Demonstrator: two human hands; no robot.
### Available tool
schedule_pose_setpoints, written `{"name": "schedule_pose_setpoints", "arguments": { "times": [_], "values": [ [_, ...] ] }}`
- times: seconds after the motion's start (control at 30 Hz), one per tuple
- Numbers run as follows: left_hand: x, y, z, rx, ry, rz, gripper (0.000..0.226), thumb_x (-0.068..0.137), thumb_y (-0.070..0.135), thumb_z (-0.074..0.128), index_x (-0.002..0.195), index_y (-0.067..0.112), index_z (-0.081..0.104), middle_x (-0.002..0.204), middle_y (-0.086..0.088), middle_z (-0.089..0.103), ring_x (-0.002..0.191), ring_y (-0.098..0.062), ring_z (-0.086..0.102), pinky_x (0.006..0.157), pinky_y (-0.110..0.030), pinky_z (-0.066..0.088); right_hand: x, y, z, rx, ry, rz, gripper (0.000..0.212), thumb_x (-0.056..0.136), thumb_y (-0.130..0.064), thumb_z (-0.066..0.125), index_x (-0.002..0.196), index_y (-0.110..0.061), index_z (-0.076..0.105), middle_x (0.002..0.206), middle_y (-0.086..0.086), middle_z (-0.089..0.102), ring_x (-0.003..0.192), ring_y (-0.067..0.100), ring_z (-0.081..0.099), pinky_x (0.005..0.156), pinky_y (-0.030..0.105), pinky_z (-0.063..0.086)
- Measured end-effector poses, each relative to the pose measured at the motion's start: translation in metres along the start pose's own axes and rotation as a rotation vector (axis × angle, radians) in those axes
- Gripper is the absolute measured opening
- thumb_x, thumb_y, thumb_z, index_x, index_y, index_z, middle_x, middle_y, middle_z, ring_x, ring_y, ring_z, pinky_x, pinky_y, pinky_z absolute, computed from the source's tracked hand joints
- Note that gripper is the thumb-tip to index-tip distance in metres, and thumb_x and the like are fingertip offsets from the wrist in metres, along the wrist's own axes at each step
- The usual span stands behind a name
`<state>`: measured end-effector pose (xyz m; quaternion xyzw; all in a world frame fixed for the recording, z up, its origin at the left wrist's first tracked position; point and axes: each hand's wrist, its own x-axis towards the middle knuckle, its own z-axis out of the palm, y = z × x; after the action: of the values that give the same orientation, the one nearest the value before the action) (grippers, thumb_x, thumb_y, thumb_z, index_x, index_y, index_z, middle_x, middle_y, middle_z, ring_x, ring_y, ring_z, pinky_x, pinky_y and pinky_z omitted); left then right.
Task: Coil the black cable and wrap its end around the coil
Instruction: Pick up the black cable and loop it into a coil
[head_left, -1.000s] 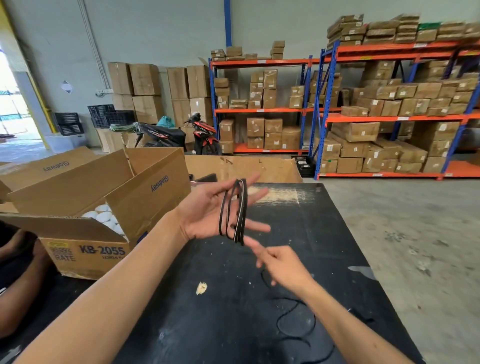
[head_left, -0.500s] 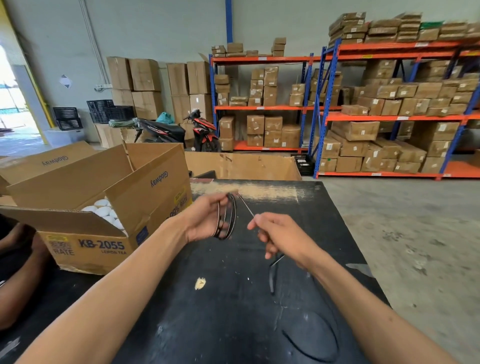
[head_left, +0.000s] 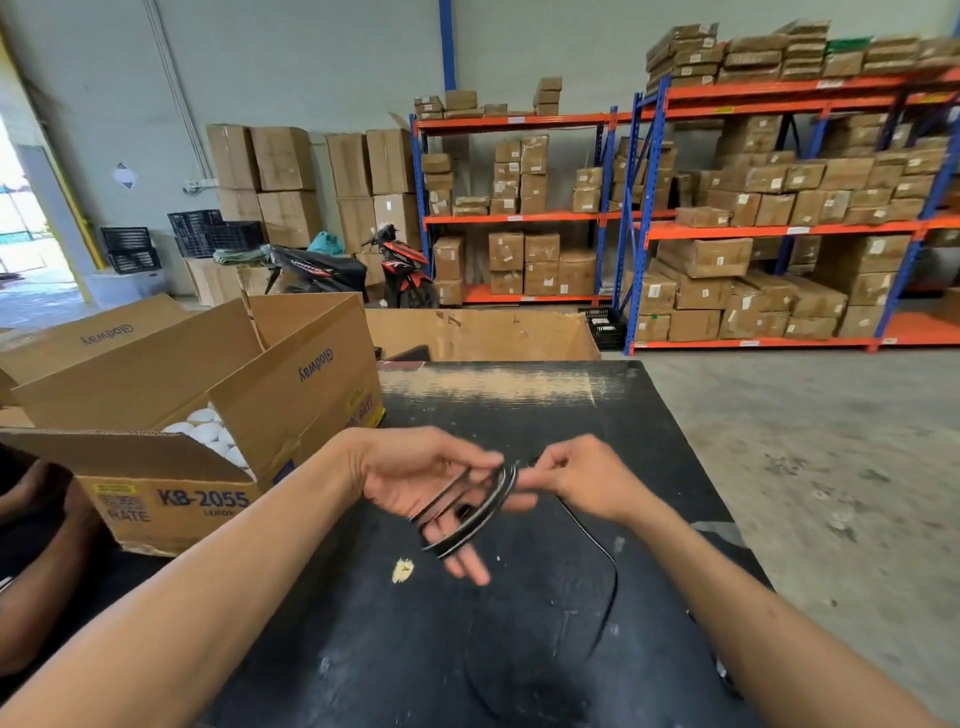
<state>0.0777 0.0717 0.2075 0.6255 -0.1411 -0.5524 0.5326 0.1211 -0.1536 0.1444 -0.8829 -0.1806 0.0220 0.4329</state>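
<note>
You wore the only camera on your head, so there was one view and nothing overlapped with another. It looked forward and down, wide-angle, bending straight lines near the frame edges. Your forearms entered from the lower corners and met close to the lens at mid-frame, above the black desk (head_left: 519, 415) that filled the lower half. The open cardboard box (head_left: 171, 483) sat near at the left edge. The shelving racks (head_left: 779, 228) stood far off across the upper right.
</note>
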Motion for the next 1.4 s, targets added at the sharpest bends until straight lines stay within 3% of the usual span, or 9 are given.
{"name": "schedule_pose_setpoints", "arguments": {
  "times": [0.17, 0.3, 0.37, 0.43, 0.6, 0.87, 1.03, 1.17, 1.4],
  "values": [
    [0.014, -0.003, -0.019, 0.076, 0.499, -0.157, 0.036, 0.103, 0.041, 0.037, 0.128, 0.023, 0.055, 0.097, 0.003, 0.058, 0.078, -0.012, 0.059, 0.080, -0.032, 0.045, 0.003, -0.029, -0.014, -0.200, -0.045, -0.064, 0.043, 0.093, -0.050, 0.060, 0.068, -0.018, 0.074, 0.062, 0.001, 0.074, 0.045, 0.004, 0.058, 0.060, 0.024, 0.051],
    [0.016, -0.001, -0.041, 0.017, 0.807, 0.091, 0.046, 0.102, 0.044, 0.035, 0.139, 0.022, 0.051, 0.128, 0.000, 0.053, 0.122, -0.020, 0.048, 0.095, -0.033, 0.039, -0.019, -0.030, 0.002, -0.150, -0.299, -0.009, 0.033, 0.101, -0.035, 0.050, 0.090, -0.012, 0.071, 0.064, 0.002, 0.074, 0.049, 0.016, 0.069, 0.063, 0.021, 0.050],
    [0.012, 0.004, -0.045, -0.113, 0.906, 0.290, 0.039, 0.101, 0.043, 0.037, 0.128, 0.028, 0.062, 0.122, 0.003, 0.061, 0.114, -0.024, 0.056, 0.093, -0.035, 0.040, -0.027, -0.024, 0.018, -0.039, -0.411, -0.007, 0.037, 0.104, -0.040, 0.045, 0.091, -0.012, 0.066, 0.058, 0.001, 0.067, 0.047, 0.019, 0.064, 0.063, 0.027, 0.053],
    [0.004, 0.014, -0.042, -0.337, 0.876, 0.522, 0.037, 0.101, 0.041, 0.037, 0.109, 0.030, 0.071, 0.097, 0.006, 0.060, 0.081, -0.025, 0.055, 0.075, -0.035, 0.040, -0.033, -0.016, 0.035, 0.094, -0.374, -0.018, 0.043, 0.104, -0.048, 0.040, 0.087, -0.015, 0.063, 0.052, -0.004, 0.056, 0.042, 0.013, 0.054, 0.068, 0.042, 0.059],
    [-0.006, 0.036, -0.016, -0.605, 0.532, 0.826, 0.041, 0.101, 0.038, 0.039, 0.133, 0.025, 0.060, 0.140, -0.004, 0.056, 0.119, -0.058, 0.053, 0.095, -0.071, 0.043, -0.037, 0.005, 0.064, 0.282, -0.363, 0.056, 0.057, 0.099, -0.065, 0.032, 0.084, -0.019, 0.062, 0.051, -0.011, 0.045, 0.041, 0.005, 0.047, 0.075, 0.052, 0.060],
    [-0.005, 0.021, 0.007, -0.205, 0.002, 0.252, 0.049, 0.106, 0.044, 0.020, 0.153, 0.037, 0.028, 0.164, -0.004, 0.022, 0.125, -0.050, 0.045, 0.110, -0.071, 0.021, -0.003, 0.011, 0.001, 0.127, -0.119, 0.035, 0.048, 0.101, -0.046, 0.050, 0.069, -0.013, 0.065, 0.047, -0.006, 0.042, 0.044, 0.011, 0.045, 0.051, 0.040, 0.058],
    [0.014, 0.003, 0.003, 0.028, 0.320, -0.160, 0.047, 0.105, 0.041, 0.027, 0.146, 0.024, 0.042, 0.115, 0.002, 0.052, 0.086, -0.029, 0.073, 0.094, -0.050, 0.051, 0.009, -0.012, -0.046, 0.115, -0.006, 0.049, 0.039, 0.087, -0.037, 0.074, 0.060, -0.013, 0.061, 0.044, -0.011, 0.048, 0.041, 0.005, 0.046, 0.051, 0.029, 0.049],
    [0.019, -0.001, -0.020, -0.205, 0.638, 0.224, 0.030, 0.104, 0.041, 0.034, 0.104, 0.022, 0.058, 0.085, -0.001, 0.050, 0.063, -0.023, 0.058, 0.060, -0.033, 0.057, -0.011, -0.036, -0.032, 0.137, -0.080, -0.027, 0.038, 0.087, -0.042, 0.072, 0.059, -0.019, 0.060, 0.047, -0.007, 0.044, 0.042, 0.010, 0.044, 0.051, 0.028, 0.046],
    [0.009, 0.027, -0.030, -0.719, 0.574, 0.875, 0.039, 0.101, 0.039, 0.038, 0.126, 0.022, 0.062, 0.131, -0.008, 0.057, 0.117, -0.059, 0.055, 0.095, -0.073, 0.041, -0.036, -0.013, 0.044, 0.604, -0.171, 0.044, 0.051, 0.105, -0.050, 0.040, 0.078, -0.015, 0.067, 0.055, -0.004, 0.032, 0.042, 0.009, 0.028, 0.043, 0.025, 0.038]
  ]
}}
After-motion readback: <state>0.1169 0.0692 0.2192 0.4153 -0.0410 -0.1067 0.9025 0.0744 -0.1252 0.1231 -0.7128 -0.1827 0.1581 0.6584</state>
